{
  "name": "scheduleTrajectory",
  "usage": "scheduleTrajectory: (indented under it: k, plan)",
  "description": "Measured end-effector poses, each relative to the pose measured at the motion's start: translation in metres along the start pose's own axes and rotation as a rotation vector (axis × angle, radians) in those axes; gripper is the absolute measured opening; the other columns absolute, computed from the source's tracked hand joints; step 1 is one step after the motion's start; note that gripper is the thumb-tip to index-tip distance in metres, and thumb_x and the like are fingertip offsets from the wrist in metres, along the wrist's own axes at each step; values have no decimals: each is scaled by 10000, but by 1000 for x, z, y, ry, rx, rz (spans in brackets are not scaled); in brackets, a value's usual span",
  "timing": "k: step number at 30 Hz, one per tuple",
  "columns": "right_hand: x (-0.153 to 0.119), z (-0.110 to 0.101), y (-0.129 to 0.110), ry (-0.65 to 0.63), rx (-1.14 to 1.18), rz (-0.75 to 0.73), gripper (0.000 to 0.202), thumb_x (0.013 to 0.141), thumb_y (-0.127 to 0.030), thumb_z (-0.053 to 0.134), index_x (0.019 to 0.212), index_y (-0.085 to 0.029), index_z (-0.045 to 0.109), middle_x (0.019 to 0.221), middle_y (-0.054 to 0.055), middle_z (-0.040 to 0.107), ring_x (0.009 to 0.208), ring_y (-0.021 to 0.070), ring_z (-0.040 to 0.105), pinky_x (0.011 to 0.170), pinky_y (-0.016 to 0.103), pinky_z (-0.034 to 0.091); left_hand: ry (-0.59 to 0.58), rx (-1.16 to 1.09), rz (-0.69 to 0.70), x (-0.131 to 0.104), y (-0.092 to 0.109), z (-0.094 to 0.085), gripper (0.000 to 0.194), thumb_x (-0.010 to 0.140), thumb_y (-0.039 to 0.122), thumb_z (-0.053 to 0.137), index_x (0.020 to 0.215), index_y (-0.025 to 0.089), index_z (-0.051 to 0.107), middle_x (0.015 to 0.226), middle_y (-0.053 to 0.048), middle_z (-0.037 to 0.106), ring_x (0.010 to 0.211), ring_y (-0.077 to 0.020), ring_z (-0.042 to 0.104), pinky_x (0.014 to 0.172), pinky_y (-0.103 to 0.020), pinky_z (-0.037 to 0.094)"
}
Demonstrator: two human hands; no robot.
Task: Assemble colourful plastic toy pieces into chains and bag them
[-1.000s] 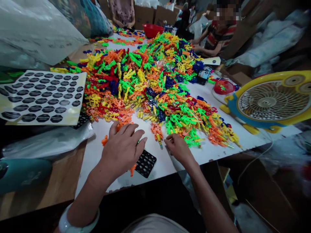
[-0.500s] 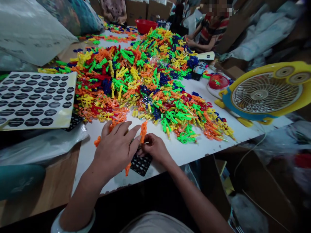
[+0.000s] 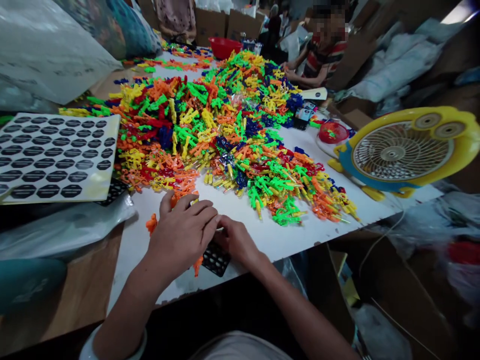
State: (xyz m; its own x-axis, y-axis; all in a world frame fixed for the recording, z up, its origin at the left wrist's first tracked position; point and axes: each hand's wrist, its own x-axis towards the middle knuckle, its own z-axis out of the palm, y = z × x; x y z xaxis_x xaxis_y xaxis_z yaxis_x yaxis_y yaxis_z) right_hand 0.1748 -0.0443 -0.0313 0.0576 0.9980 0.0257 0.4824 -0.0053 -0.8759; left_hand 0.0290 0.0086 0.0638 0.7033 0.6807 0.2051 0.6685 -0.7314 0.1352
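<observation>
My left hand (image 3: 183, 231) is palm down over the near table edge, fingers curved and close together. My right hand (image 3: 240, 243) is closed in a pinch, its fingertips against the left thumb and forefinger. What lies between the fingertips is hidden. Below both hands is a black perforated tray (image 3: 216, 258), partly covered. An orange plastic piece (image 3: 197, 267) pokes out under my left hand, and another orange piece (image 3: 151, 223) is just left of it. Beyond my fingers spreads a large heap of coloured plastic figures (image 3: 195, 130), some with yellow pointed tips.
Sheets of black stickers (image 3: 56, 155) lie at the left, over another black tray. A yellow fan (image 3: 393, 152) stands at the right, near a small red basket (image 3: 333, 132). A red basin (image 3: 225, 47) is at the back. A person in a striped shirt (image 3: 326, 57) sits across the table.
The orange figure that stood upright between my hands is now out of sight. My hands have come together, the left fingers lowering and curling in. The view has shifted slightly.
</observation>
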Motion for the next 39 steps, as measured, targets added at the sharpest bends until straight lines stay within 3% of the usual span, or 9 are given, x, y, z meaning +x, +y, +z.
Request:
scheduleTrajectory:
  k: [5,8,11,15,22,26,31,36,39]
  plan:
    - [4,-58,8,310,-560,309,213,840,-321,613,969,-157,568,999,119,656,815,205,617,678,282,432,-4,-26,-3,1,-1,0,287,956,366,389,1004,308,666,1193,44,674,1197,-282,511,1073,-598,198]
    - [5,-78,13,280,-768,452,202,835,-275,611,972,-132,571,990,155,663,882,240,628,681,289,415,8,-48,-13,1,-1,0,294,951,359,393,1022,309,673,1192,22,677,1198,-283,512,1063,-595,217]
    - [0,-88,19,164,-569,440,87,823,-242,569,844,-164,600,769,73,682,734,198,645,625,262,408,45,-77,-25,2,-2,0,295,942,343,401,1010,312,686,1171,6,690,1172,-277,532,1063,-587,227]
    - [-11,-95,26,57,-254,418,132,808,-293,550,740,-194,603,546,-17,611,514,146,588,542,243,391,59,-85,-22,1,-1,-1,277,932,334,421,999,321,690,1165,11,693,1162,-276,543,1057,-584,230]
    - [0,-61,1,170,-685,422,403,884,-533,514,841,-152,639,827,127,707,785,237,653,607,288,378,51,-38,-3,1,-1,0,292,941,335,399,1043,311,671,1192,9,681,1163,-278,535,1045,-574,240]
    - [9,-44,-5,112,-828,395,325,911,-399,509,932,-104,644,879,171,708,809,252,660,624,295,380,52,-29,-13,0,-1,-1,292,944,336,398,1034,302,675,1196,5,678,1168,-282,532,1050,-582,239]
    - [-5,-62,3,49,-517,271,286,891,-383,494,703,-195,599,666,36,657,637,166,600,571,246,365,57,-53,-12,0,0,-3,287,941,347,406,1008,311,683,1183,-1,684,1164,-283,537,1049,-594,245]
    - [-15,-81,10,227,-435,227,216,832,-375,551,709,-200,578,682,12,620,606,148,543,570,248,366,72,-81,-24,1,-1,-2,288,935,351,419,1007,318,696,1182,0,686,1159,-286,549,1051,-608,259]
    - [-18,-85,12,65,-158,269,254,850,-403,515,711,-198,572,573,-29,544,515,125,504,515,231,367,90,-98,-20,-1,-2,-3,302,943,365,415,1076,317,681,1261,-1,646,1234,-293,508,1079,-620,240]
